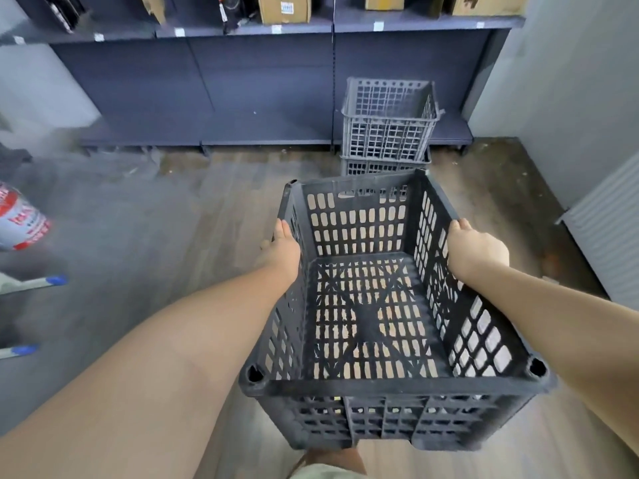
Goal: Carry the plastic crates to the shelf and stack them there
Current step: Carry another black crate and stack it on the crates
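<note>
1. The black crate is off the floor, carried in front of the person, empty and with its open side up. Its long axis runs straight away from the body toward the shelf.
2. The left hand grips the left wall and the right hand grips the right wall, both at the far half of the crate. The right hand's fingers curl over the rim. The left hand's fingers are mostly hidden behind the wall, with its thumb along the top edge.
3. The two hands sit level with each other, so neither is nearer the goal.
4. The stack of grey crates stands dead ahead, just past the black crate's far end, at the foot of the shelf near its right end. Whether it rests on the floor or the lowest deck is unclear.
5. Judging by this, the crate needs lifting above the stack's open top, with its corners lined up.
</note>
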